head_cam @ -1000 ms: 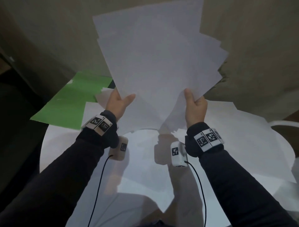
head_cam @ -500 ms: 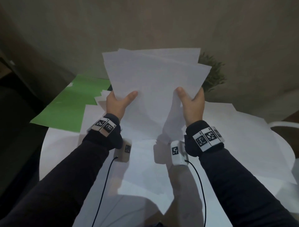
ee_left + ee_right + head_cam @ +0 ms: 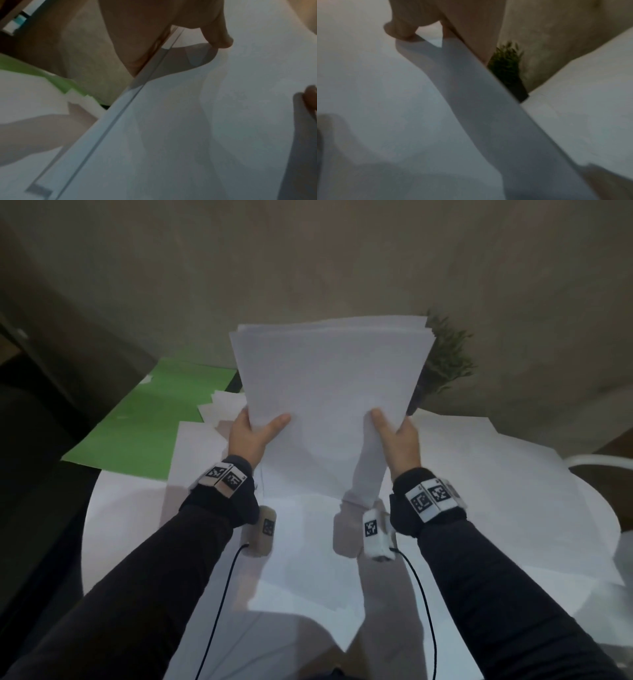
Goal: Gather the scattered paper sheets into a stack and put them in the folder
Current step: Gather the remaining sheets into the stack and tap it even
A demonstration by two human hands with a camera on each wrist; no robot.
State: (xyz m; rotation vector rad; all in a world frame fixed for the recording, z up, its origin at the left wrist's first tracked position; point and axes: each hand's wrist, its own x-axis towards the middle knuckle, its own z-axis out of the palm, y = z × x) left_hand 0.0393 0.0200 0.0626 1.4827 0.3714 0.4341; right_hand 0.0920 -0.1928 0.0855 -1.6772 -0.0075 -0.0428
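I hold a stack of white paper sheets (image 3: 329,392) upright over the round white table (image 3: 113,529), its lower edge standing on the tabletop. My left hand (image 3: 253,433) grips the stack's left edge, thumb on the near face. My right hand (image 3: 397,436) grips the right edge the same way. The left wrist view shows the stack's (image 3: 205,121) layered edge under the left thumb (image 3: 217,36). The right wrist view shows the sheets (image 3: 402,108) under the right thumb (image 3: 399,29). The green folder (image 3: 150,419) lies open at the table's far left. More loose sheets (image 3: 479,491) lie flat on the table.
A small green plant (image 3: 442,361) in a dark pot stands behind the stack at the far right. A beige wall (image 3: 308,268) rises behind the table. A white chair rim (image 3: 599,460) shows at the right edge. Dark floor lies to the left.
The fanned, raised sheets have come down and squared up into an even stack. Both hands have lowered and drawn closer along the stack's side edges.
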